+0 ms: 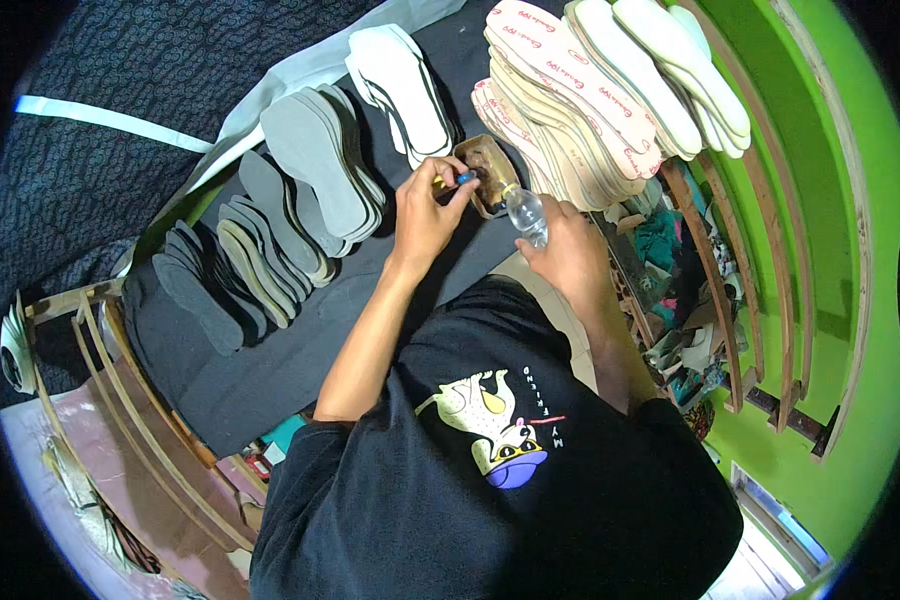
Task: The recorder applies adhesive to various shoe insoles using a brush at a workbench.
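A clear bottle (527, 215) sits just right of centre in the upper half of the frame, lying aslant in the right hand (572, 245). Its long axis runs from upper left to lower right: the yellowish neck points up and left, meeting in the picture the right edge of a small brown tray (485, 153), while the base points down and right toward the palm. Whether neck and tray touch, I cannot tell.

The bench (310, 340) wears a dark grey cover and slants across the frame. Grey soles (315, 150) stand in leaning rows on its left part, a white stack (395, 90) is near the top centre, and cream-and-pink soles (570, 80) fill the upper right beside more white ones. Dark patterned cloth (120, 60) spreads over the upper left. At the right edge rises a green wall (830, 230) with curving wooden slats (705, 260) in front, and scraps of mixed colours lie below the pink soles.

The right fingers are curled around the bottle, partly hidden behind it. The left hand (425, 215) is over the tray's left side, thumb and forefinger nearly together on a small blue piece (465, 177); a bit of yellow shows between the fingers.
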The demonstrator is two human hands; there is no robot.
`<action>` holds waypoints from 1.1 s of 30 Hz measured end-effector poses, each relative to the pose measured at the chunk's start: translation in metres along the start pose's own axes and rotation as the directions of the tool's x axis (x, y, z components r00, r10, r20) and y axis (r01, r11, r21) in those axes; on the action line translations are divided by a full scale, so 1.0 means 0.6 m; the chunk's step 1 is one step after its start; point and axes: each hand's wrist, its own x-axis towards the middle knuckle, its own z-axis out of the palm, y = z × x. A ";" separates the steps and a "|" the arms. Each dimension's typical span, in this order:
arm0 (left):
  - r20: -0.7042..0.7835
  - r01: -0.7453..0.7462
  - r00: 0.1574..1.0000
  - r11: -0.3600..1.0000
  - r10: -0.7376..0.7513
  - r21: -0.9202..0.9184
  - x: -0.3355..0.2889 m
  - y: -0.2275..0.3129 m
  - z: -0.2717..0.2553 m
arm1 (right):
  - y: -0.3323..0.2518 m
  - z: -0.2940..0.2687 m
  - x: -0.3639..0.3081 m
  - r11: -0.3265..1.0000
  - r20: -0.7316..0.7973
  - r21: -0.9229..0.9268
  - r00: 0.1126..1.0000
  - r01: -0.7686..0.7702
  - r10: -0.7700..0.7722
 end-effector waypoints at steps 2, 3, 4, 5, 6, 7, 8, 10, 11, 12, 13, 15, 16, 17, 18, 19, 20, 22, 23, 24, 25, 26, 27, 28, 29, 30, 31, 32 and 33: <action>-0.031 0.043 0.999 0.999 -0.043 -0.006 0.006 0.010 -0.004 | -0.004 -0.001 -0.003 0.999 -0.047 0.026 0.998 -0.042 0.044; -0.069 0.088 0.994 0.996 -0.089 -0.012 0.009 0.014 -0.006 | -0.006 -0.002 -0.003 0.998 -0.049 0.029 0.998 -0.048 0.049; -0.045 0.090 0.995 0.993 -0.093 -0.072 0.012 0.010 -0.008 | -0.008 -0.004 -0.002 0.998 -0.037 0.027 0.998 -0.051 0.052; -0.044 0.089 0.995 0.993 -0.093 -0.071 0.013 0.009 -0.011 | -0.010 -0.005 -0.003 0.998 -0.025 0.025 0.998 -0.053 0.054; -0.022 0.039 0.999 0.999 -0.040 -0.037 0.013 0.007 -0.013 | -0.011 -0.006 -0.004 0.998 -0.026 0.026 0.998 -0.054 0.054; 0.004 -0.015 1.000 1.000 0.015 -0.003 0.016 0.007 -0.015 | -0.012 -0.007 -0.003 0.998 -0.007 0.015 0.998 -0.067 0.067; 0.007 -0.019 1.000 1.000 0.019 -0.003 0.018 0.008 -0.017 | -0.013 -0.008 -0.003 0.997 0.011 0.004 0.997 -0.080 0.080; 0.005 0.146 0.989 0.989 -0.146 -0.013 0.019 0.013 -0.020 | -0.021 -0.016 -0.005 0.997 0.010 -0.015 0.997 -0.081 0.081; 0.010 0.144 0.990 0.989 -0.144 -0.016 0.020 0.011 -0.020 | -0.026 -0.020 -0.007 0.996 0.013 -0.037 0.997 -0.081 0.081; 0.004 0.072 0.997 0.997 -0.072 -0.004 0.022 0.007 -0.019 | -0.029 -0.021 -0.006 0.996 0.010 -0.037 0.996 -0.085 0.086; -0.002 -0.001 1.000 1.000 0.001 0.009 0.025 0.007 -0.019 | -0.030 -0.022 -0.002 0.996 0.045 -0.064 0.996 -0.068 0.071; 0.004 -0.011 1.000 0.999 0.011 0.035 0.026 0.009 -0.020 | -0.038 -0.025 0.003 0.995 0.078 -0.090 0.995 -0.051 0.059; 0.002 -0.018 1.000 0.998 0.018 0.065 0.026 0.012 -0.022 | -0.046 -0.030 0.006 0.991 0.082 -0.136 0.996 -0.021 0.033; -0.001 -0.019 1.000 0.998 0.019 0.065 0.025 0.009 -0.022 | -0.051 -0.034 0.007 0.983 0.087 -0.181 0.996 0.010 0.006; 0.062 -0.072 0.996 0.996 0.069 0.053 0.022 0.003 -0.021 | -0.050 -0.031 0.009 0.983 0.087 -0.183 0.996 0.013 0.003; 0.128 -0.126 0.984 0.991 0.121 0.038 0.024 0.007 -0.023 | -0.048 -0.023 0.011 0.963 0.006 -0.261 0.998 0.063 -0.064; 0.155 -0.130 0.981 0.990 0.121 0.049 0.022 0.018 -0.023 | -0.047 -0.017 0.014 0.934 -0.069 -0.341 0.988 0.106 -0.137; 0.142 -0.067 0.988 0.998 0.064 0.016 0.020 0.020 -0.019 | -0.051 -0.012 0.025 0.926 -0.076 -0.365 0.988 0.099 -0.135; 0.132 -0.003 0.991 1.000 0.006 -0.020 0.019 0.018 -0.019 | -0.053 -0.009 0.031 0.916 -0.083 -0.390 0.988 0.090 -0.132; 0.152 -0.007 0.988 1.000 0.009 -0.011 0.019 0.009 -0.021 | -0.055 -0.004 0.038 0.905 -0.087 -0.416 0.986 0.095 -0.143; 0.153 -0.008 0.988 1.000 0.009 -0.011 0.019 0.005 -0.020 | -0.061 -0.005 0.042 0.905 -0.088 -0.415 0.986 0.094 -0.143; 0.129 -0.085 0.988 0.996 0.083 0.011 0.020 0.002 -0.019 | -0.071 -0.009 0.045 0.886 -0.050 -0.456 0.992 0.084 -0.120; 0.107 -0.161 0.982 0.986 0.156 0.036 0.021 -0.002 -0.018 | -0.078 -0.011 0.050 0.865 -0.013 -0.496 0.995 0.076 -0.095; 0.108 -0.159 0.982 0.987 0.155 0.037 0.024 -0.001 -0.018 | -0.081 -0.012 0.055 0.865 -0.011 -0.495 0.995 0.077 -0.095; 0.066 -0.110 0.992 0.992 0.106 0.065 0.026 0.000 -0.017 | -0.084 -0.013 0.061 0.855 0.008 -0.514 0.997 0.074 -0.082; 0.023 -0.060 0.998 0.994 0.058 0.091 0.029 0.002 -0.016 | -0.086 -0.012 0.066 0.843 0.027 -0.533 0.997 0.072 -0.068; 0.027 -0.060 0.998 0.994 0.058 0.090 0.035 0.010 -0.020 | -0.087 -0.013 0.073 0.844 0.027 -0.532 0.998 0.069 -0.065; 0.073 0.029 0.997 0.990 -0.040 0.139 0.043 0.022 -0.027 | -0.087 -0.013 0.079 0.844 0.005 -0.532 0.997 0.070 -0.079; 0.114 0.115 0.984 0.974 -0.139 0.193 0.050 0.027 -0.031 | -0.086 -0.013 0.084 0.844 -0.017 -0.532 0.996 0.070 -0.093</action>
